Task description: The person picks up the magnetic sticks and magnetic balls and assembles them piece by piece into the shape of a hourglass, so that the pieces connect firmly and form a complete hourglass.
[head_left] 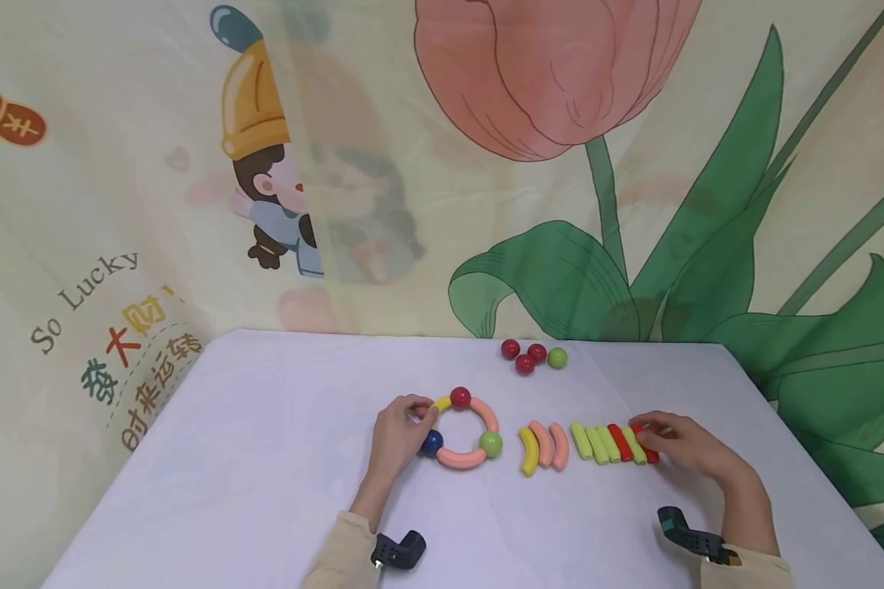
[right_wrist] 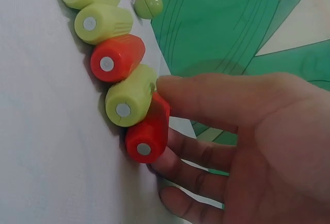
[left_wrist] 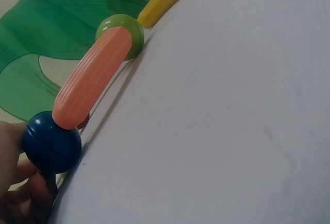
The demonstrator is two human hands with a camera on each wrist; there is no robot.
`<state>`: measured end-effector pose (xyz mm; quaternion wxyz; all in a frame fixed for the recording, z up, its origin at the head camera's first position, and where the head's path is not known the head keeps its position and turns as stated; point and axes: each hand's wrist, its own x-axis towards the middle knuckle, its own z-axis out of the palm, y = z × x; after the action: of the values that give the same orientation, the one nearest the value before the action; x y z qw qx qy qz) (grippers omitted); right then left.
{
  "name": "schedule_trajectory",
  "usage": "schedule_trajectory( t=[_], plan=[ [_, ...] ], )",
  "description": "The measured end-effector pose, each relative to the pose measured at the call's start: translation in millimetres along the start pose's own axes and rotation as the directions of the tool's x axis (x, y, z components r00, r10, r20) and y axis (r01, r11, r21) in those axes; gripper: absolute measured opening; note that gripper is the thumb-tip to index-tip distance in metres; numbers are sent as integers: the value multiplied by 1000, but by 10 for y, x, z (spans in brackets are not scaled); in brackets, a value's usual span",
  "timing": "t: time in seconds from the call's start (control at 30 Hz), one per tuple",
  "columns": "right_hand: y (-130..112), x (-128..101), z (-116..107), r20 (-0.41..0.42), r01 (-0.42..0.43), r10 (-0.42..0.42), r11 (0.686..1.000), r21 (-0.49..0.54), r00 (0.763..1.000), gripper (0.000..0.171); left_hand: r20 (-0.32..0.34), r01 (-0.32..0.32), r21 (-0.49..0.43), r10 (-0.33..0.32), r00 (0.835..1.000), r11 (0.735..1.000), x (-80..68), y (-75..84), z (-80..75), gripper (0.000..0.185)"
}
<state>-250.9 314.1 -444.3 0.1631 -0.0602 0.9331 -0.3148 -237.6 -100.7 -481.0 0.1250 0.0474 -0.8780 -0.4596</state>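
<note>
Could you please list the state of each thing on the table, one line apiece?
Ring of curved sticks and balls: incomplete, open at its left side.
Left hand: holds the ring at the blue ball.
Right hand: fingers on the end red stick.
Row of straight sticks: lying side by side.
Three curved sticks: loose, side by side.
Four spare balls: loose, clustered.

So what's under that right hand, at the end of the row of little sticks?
The right hand lies over the row's last piece, a red stick, its fingers curled round it. Beside it sits a green stick. The stick's far end is covered by the hand.
</note>
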Motion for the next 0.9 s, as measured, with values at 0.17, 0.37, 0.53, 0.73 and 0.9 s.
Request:
schedule_trajectory(
  t=[0.17, 0.37, 0.53, 0.73, 0.9],
  plan=[
    [20, 26, -1, -16, -4, 4, 1000, -9, 1000, 37, -2, -17, 3, 17, 1000, 1000, 12, -8, 6, 15],
    [15, 26, 19, -56, 3, -4, 1000, -4, 998, 34, 3, 2, 14, -2, 1000, 1000, 7, -17, 0, 15],
    [12, 24, 31, -79, -4, 4, 1000, 6, 997, 34, 14, 7, 15, -7, 1000, 1000, -1, -26, 7, 16],
    [-6, 35, 56, -151, -4, 5, 1000, 12, 989, 36, 21, 9, 15, -9, 1000, 1000, -1, -22, 14, 16],
    [-90, 58, 90, -207, 40, -41, 999, -5, 978, 37, 18, 7, 16, -7, 1000, 1000, -1, -17, 1, 16]
  ],
)
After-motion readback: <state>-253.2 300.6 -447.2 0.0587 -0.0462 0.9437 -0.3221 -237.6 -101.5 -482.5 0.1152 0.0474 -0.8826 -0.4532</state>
